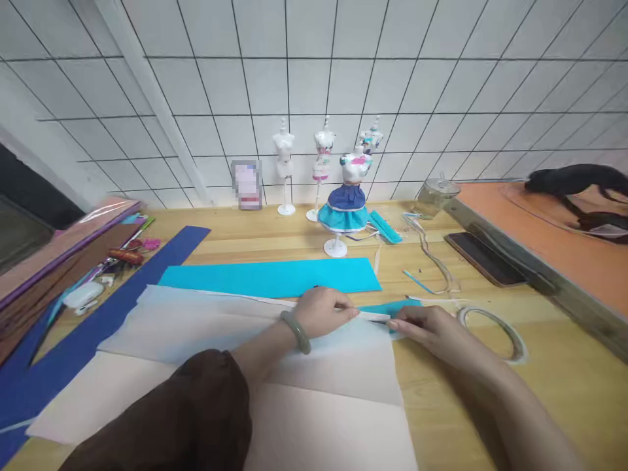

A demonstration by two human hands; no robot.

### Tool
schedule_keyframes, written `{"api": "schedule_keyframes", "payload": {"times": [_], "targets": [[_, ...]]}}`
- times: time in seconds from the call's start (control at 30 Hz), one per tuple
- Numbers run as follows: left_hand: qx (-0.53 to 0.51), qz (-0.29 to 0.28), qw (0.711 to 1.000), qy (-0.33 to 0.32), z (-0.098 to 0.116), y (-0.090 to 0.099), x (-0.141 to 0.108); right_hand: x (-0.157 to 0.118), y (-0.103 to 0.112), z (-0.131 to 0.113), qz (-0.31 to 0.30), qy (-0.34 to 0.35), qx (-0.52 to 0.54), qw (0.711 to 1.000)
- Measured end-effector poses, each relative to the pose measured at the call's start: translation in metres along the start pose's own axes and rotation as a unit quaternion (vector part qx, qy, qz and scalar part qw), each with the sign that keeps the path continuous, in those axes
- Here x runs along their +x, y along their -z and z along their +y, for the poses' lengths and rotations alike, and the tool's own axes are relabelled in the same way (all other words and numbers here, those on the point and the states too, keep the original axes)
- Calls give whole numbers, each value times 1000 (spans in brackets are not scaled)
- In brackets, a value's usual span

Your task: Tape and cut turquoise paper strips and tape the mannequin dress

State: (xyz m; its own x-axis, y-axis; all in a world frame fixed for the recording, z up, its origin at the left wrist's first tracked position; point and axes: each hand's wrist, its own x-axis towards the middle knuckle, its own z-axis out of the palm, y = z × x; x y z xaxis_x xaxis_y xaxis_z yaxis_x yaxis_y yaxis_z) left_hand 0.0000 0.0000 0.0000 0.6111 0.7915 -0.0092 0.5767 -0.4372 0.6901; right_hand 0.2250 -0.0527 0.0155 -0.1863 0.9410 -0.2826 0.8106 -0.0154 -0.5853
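Observation:
A large pale, thin sheet (338, 405) with creases lies across the front of the table. My left hand (324, 313), with a bangle (297, 331) at the wrist, pinches the sheet's top edge near its right corner. Just to the right, my right hand (424, 325) has thumb and finger closed on the corner of the same edge. Between the two hands a narrow white strip (373, 316) shows along the edge. A small turquoise piece (392, 307) lies partly beneath it. Behind the hands is a long turquoise strip (275, 277).
Small dress forms stand at the back, one in a blue and turquoise skirt (345, 208). At right are a ribbon roll (510, 330), a phone (485, 258) and a glass jar (436, 196). Dark blue fabric (122, 313), an earbud case (83, 296) and tools lie left.

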Motion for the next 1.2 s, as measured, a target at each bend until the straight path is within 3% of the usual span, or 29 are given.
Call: {"api": "schedule_keyframes", "payload": {"times": [1.0, 1.2], "targets": [[-6, -7, 1000, 10, -2, -1, 4, 4, -4, -2, 11, 10, -27, 1000], [-55, -56, 997, 5, -5, 8, 4, 2, -4, -4, 5, 2, -33, 999]]}}
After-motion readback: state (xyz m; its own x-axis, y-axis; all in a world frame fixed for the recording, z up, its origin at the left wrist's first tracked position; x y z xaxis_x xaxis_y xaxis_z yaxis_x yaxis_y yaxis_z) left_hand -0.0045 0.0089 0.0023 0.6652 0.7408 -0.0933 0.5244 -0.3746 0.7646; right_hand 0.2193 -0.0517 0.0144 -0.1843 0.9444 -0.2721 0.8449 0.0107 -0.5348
